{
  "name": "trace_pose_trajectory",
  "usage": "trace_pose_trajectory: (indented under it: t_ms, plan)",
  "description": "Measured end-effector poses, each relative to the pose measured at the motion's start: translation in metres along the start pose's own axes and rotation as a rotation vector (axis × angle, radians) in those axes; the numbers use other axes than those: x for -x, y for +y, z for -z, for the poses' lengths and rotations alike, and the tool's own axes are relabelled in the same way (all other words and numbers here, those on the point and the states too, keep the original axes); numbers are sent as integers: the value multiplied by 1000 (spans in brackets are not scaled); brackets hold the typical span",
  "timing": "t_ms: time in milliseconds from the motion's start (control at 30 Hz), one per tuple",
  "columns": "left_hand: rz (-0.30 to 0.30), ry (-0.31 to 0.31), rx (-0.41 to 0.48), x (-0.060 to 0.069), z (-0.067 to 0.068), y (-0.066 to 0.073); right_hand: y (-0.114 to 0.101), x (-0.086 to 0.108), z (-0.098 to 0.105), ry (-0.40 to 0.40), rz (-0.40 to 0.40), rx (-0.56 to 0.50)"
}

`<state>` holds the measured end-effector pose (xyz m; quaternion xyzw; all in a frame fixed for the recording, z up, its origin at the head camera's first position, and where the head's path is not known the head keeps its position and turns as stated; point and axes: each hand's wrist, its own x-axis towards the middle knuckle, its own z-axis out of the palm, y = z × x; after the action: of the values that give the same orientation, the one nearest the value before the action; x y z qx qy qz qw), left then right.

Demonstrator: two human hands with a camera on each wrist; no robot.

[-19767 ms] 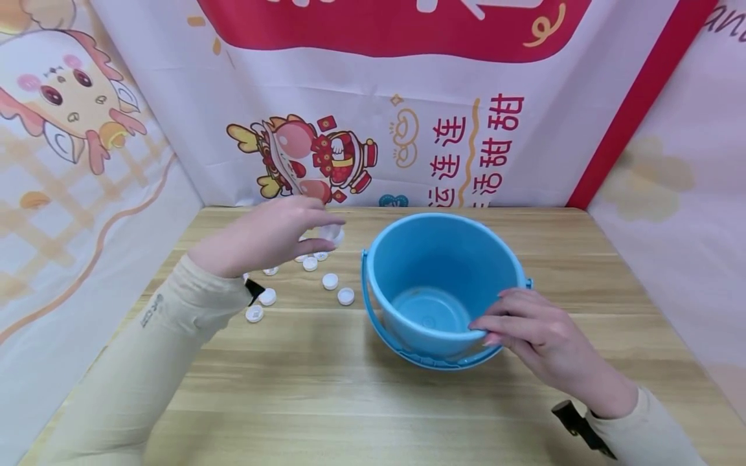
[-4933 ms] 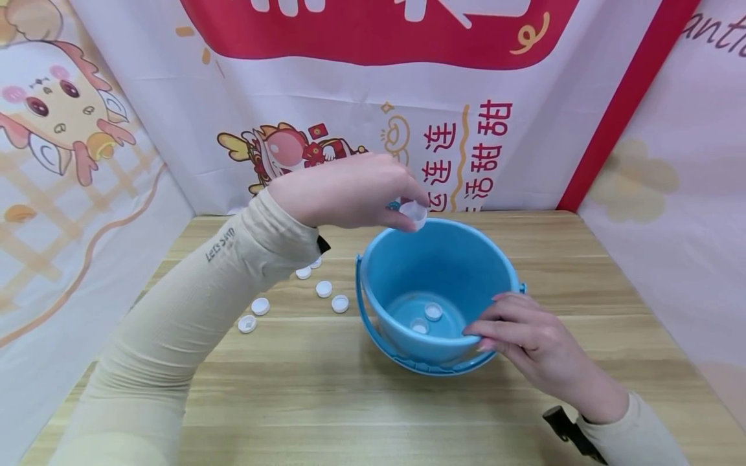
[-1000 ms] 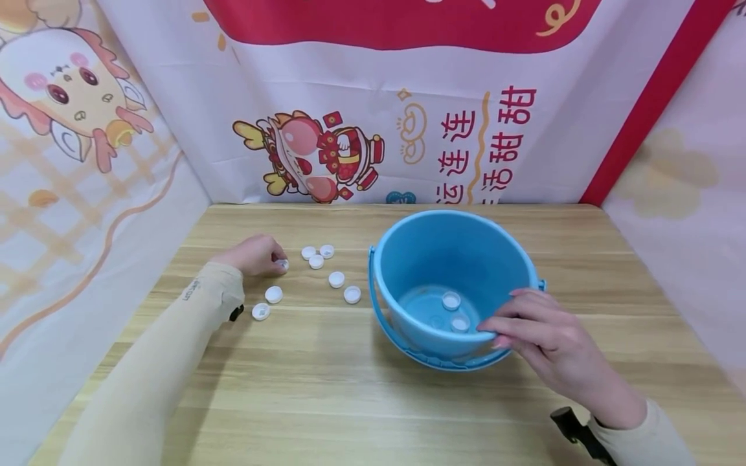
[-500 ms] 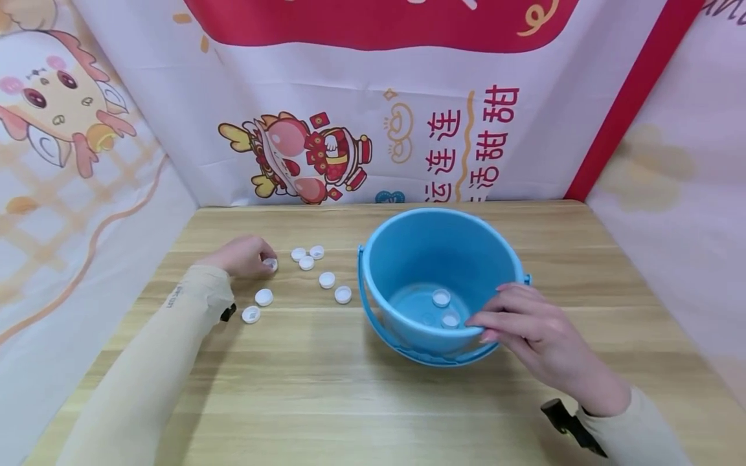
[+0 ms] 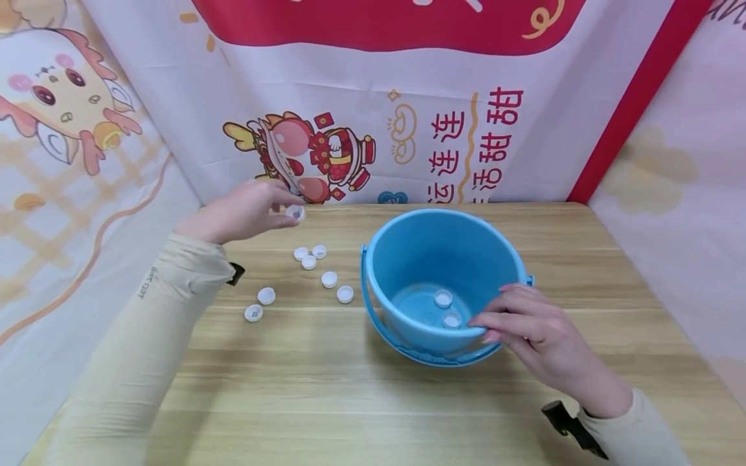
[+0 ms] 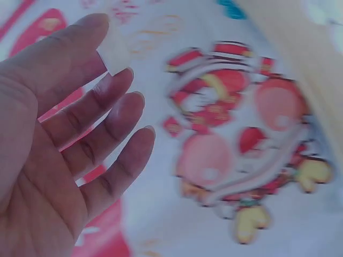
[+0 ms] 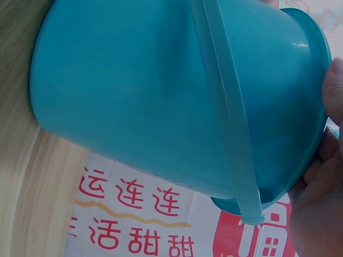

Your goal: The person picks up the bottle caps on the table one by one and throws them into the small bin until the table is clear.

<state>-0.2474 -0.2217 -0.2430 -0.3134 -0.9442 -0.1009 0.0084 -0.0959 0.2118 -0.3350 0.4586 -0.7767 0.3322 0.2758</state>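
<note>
My left hand pinches a white bottle cap between thumb and fingertips, lifted above the table's back left. The left wrist view shows this white cap edge-on at the thumb tip, the other fingers spread and bent. My right hand grips the near right rim of a blue bucket, thumb outside and fingers over the edge. Two white caps, one of them a cap farther back, lie on the bucket's floor. In the right wrist view the bucket fills most of the picture, its handle hanging down.
Several white caps lie on the wooden table left of the bucket: a cluster with one cap, a cap nearest the bucket, and a pair with one cap. Printed cloth walls the back and sides.
My left hand has lifted a cap off the table and moved up and to the right with it. Compared with the oldest frame, two caps now lie in the bucket. My right hand keeps its hold.
</note>
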Motion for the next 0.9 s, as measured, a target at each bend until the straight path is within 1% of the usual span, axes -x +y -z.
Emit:
trace_pose_trajectory:
  t_ms: [67, 167, 233, 400, 433, 533, 667, 900]
  plan:
    - [-40, 23, -40, -3, 12, 13, 0, 0, 0, -3, -2, 2]
    - [-78, 45, -84, -9, 25, 30, 0, 0, 0, -3, 2, 4]
    - [-93, 42, -104, -12, 32, 40, 0, -1, 0, -2, 9, 3]
    - [-130, 14, -117, -21, 45, 63, 0, -1, 0, -4, 18, -2]
    - [-139, 10, -117, -23, 47, 68, 0, -1, 0, -6, 16, -2]
    - [-194, 3, -124, -29, 51, 79, 1, 0, 0, -8, 13, -4]
    - [-233, -18, -134, -33, 54, 94, 1, 1, 0, -11, 8, -6]
    - [-246, -59, -131, -36, 60, 125, 1, 0, 0, 1, 26, -8]
